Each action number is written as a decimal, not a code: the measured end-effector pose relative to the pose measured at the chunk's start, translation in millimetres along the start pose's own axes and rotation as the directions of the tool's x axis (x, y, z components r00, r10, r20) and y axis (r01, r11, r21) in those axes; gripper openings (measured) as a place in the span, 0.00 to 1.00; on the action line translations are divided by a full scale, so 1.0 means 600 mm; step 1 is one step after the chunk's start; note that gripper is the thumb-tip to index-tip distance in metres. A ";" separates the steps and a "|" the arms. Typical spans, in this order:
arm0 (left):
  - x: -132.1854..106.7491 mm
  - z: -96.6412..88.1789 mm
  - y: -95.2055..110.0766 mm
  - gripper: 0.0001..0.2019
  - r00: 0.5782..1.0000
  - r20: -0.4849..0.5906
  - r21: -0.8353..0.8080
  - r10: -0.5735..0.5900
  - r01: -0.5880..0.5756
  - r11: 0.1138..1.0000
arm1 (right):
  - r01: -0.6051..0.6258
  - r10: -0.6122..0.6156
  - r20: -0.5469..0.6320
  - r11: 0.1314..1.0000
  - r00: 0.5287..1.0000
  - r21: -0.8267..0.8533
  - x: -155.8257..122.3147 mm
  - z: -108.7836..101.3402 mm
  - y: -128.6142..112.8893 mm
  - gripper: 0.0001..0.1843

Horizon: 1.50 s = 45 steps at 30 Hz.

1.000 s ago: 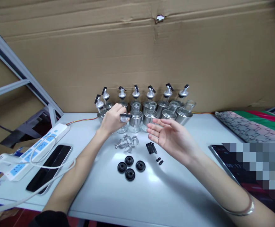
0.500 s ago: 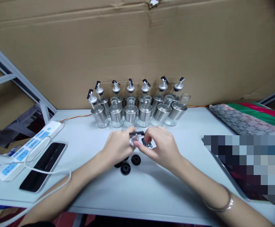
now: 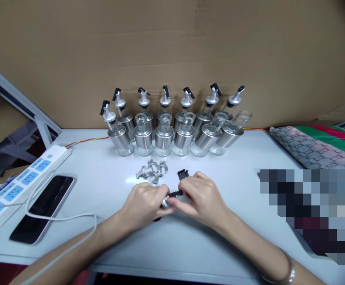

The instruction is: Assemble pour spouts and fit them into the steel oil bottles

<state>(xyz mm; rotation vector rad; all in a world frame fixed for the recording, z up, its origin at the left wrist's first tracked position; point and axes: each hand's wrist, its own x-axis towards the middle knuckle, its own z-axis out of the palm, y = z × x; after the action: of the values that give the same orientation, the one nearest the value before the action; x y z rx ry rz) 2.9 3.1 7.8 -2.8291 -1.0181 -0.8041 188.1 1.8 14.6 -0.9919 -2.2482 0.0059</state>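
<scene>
My left hand [image 3: 144, 204] and my right hand [image 3: 200, 198] meet over the white table [image 3: 166, 241], both closed on one small silver pourer spout [image 3: 167, 202] with a black lever. A pile of loose silver spouts [image 3: 151, 171] lies just beyond my left hand. Small black levers [image 3: 182, 174] lie beyond my right hand. The black round caps are mostly hidden under my hands. Two rows of glass and steel dispenser bottles [image 3: 163, 134] stand at the back; the rear ones carry spouts, and most front ones are bare-necked.
A white and blue power strip [image 3: 27, 178] and a dark phone [image 3: 42, 208] with a white cable lie at the left. A patterned cloth [image 3: 311, 148] lies at the right, next to a blurred patch. A cardboard wall [image 3: 172, 51] closes the back.
My left hand came back from the bottles with a spout. My right hand closed in on it. Both hands then drew nearer to me over the black caps.
</scene>
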 end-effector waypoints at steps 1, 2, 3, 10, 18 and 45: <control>0.000 -0.001 0.003 0.11 0.999 -0.016 -0.018 0.033 -0.033 0.999 | 0.017 -0.017 -0.001 1.000 1.000 -0.017 -0.001 -0.002 -0.003 0.24; 0.001 -0.002 0.005 0.11 0.998 -0.032 -0.032 0.053 -0.054 0.998 | 0.036 -0.037 -0.004 0.999 0.999 -0.036 -0.002 -0.003 -0.007 0.25; 0.001 -0.003 0.008 0.10 0.997 -0.047 -0.041 0.065 -0.067 0.997 | 0.056 -0.056 -0.008 0.997 0.998 -0.055 -0.002 -0.004 -0.011 0.26; 0.005 -0.002 0.009 0.10 0.991 -0.101 -0.017 0.088 -0.090 0.996 | 0.105 -0.103 0.020 0.985 0.995 -0.136 -0.007 0.001 -0.021 0.29; 0.003 0.000 0.004 0.19 0.989 -0.116 0.001 0.093 -0.093 0.996 | -0.014 0.024 -0.095 0.994 0.995 0.106 -0.008 -0.008 -0.010 0.21; 0.008 -0.001 -0.038 0.10 0.975 -0.183 -0.009 0.122 -0.126 0.992 | -0.309 0.295 0.364 0.951 0.884 -0.021 -0.031 -0.026 0.140 0.18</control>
<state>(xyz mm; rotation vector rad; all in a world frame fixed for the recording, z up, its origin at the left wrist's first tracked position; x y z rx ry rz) -7.9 23.9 7.6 -2.7393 -0.8042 -1.0421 261.3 45.5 -5.7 -1.4071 -2.3795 0.3994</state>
